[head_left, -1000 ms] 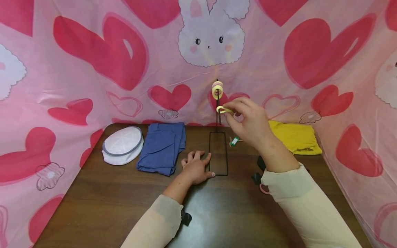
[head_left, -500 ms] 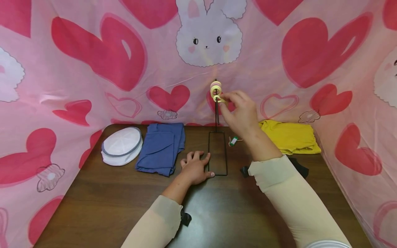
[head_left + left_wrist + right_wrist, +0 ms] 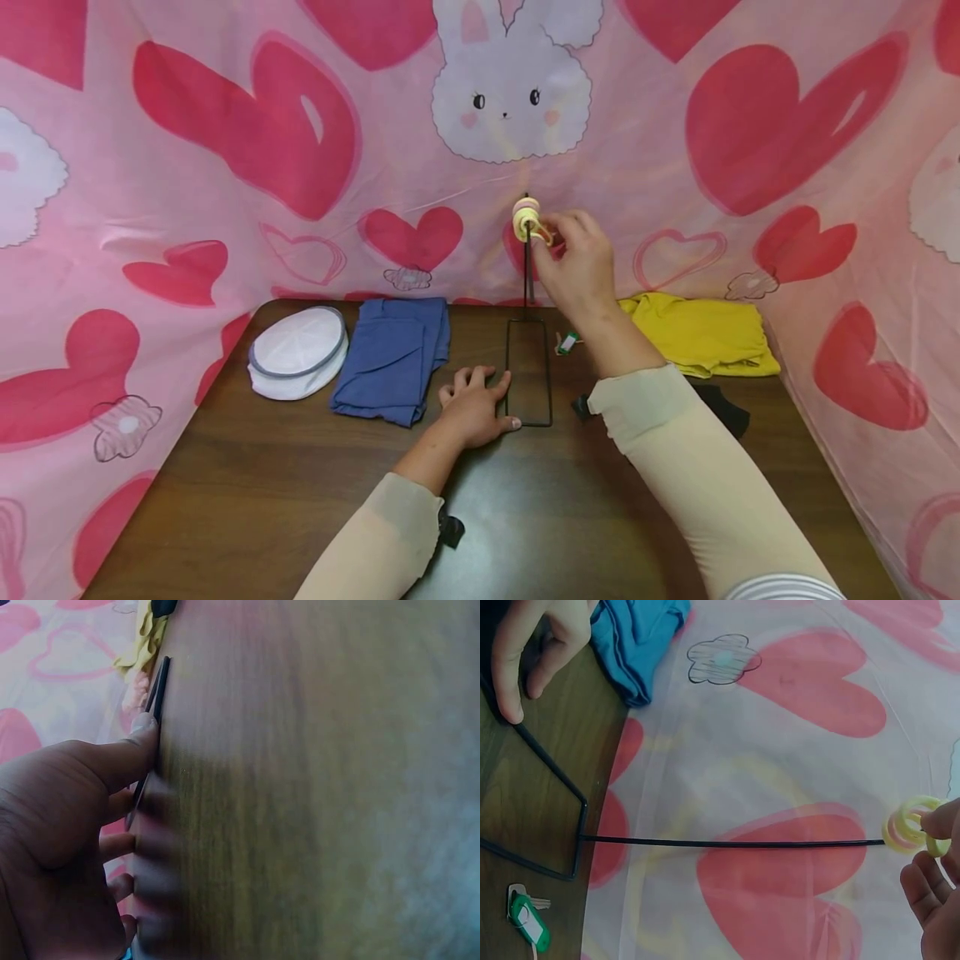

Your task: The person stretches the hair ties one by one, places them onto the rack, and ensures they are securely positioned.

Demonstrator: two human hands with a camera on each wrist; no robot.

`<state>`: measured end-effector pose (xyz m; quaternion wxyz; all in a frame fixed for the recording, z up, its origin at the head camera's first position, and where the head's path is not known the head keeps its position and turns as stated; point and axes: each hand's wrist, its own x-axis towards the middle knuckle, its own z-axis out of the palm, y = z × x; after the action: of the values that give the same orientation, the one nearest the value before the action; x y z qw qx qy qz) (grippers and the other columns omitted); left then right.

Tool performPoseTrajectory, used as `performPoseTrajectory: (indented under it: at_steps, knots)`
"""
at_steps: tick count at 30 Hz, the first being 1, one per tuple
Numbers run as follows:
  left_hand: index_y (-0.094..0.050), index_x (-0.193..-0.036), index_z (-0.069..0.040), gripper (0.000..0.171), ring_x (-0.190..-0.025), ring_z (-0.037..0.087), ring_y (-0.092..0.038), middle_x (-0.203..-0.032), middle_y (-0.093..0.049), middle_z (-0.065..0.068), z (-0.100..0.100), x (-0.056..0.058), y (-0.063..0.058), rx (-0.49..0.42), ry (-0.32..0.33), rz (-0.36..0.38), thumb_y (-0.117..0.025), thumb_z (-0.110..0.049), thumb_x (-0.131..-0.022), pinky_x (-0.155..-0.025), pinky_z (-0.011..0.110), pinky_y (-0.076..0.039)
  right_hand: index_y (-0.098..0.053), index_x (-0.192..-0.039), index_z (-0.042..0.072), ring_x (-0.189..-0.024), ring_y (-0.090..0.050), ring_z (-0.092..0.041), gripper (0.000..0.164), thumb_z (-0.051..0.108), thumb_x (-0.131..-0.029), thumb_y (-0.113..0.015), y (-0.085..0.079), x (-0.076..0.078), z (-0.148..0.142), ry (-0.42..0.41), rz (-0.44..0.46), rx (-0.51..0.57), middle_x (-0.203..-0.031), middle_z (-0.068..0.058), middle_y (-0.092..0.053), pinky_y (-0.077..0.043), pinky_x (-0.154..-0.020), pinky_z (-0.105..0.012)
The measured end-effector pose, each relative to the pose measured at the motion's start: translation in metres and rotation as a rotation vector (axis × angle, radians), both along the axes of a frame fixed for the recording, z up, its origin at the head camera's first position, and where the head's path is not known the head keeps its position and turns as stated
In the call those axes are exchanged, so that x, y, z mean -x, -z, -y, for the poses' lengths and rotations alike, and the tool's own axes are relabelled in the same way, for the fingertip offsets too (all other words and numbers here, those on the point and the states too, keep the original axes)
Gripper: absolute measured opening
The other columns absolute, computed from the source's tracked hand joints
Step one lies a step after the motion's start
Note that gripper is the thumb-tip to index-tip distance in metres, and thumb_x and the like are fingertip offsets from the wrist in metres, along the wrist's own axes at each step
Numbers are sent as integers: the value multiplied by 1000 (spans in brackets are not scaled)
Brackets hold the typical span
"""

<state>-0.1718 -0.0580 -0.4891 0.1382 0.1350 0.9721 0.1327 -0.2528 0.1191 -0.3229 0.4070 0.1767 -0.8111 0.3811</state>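
Note:
My left hand (image 3: 476, 415) rests with spread fingers on the table, its thumb across a lower corner of the black wire stand's (image 3: 551, 375) rectangular base. In the left wrist view the thumb (image 3: 142, 731) lies on the dark wire. At the stand's upper arm my right hand (image 3: 581, 271) pinches a yellow hair tie (image 3: 547, 237), a soft loop, between thumb and fingers. The hair tie is right at the arm's front end, overlapping the pale yellow and pink hair ties (image 3: 525, 205) that hang there. In the right wrist view, the hand partly covers the held hair tie (image 3: 937, 846).
Keys with a green tag (image 3: 568, 342) lie right of the stand. A folded yellow cloth (image 3: 705, 333) and a black item (image 3: 723, 408) are farther right. To the left are a folded blue cloth (image 3: 390, 358) and a white hat (image 3: 296, 350). A pink printed sheet surrounds the table.
My right hand has moved up and slightly left, bringing the yellow hair tie from below the stand's arm to its front end. The left hand has stayed on the base.

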Motion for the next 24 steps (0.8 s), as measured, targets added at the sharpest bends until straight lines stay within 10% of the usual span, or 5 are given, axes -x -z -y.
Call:
performPoseTrajectory:
  at_steps: [24]
  knots:
    - [-32, -164, -36, 85, -152, 38, -15, -168, -23, 1, -2, -1, 4, -6, -1, -14, -67, -65, -92, -110, 66, -21, -75, -114, -2, -75, -70, -24, 32, 11, -86, -83, 27, -27, -16, -54, 4, -33, -105, -16, -65, -61, -73, -40]
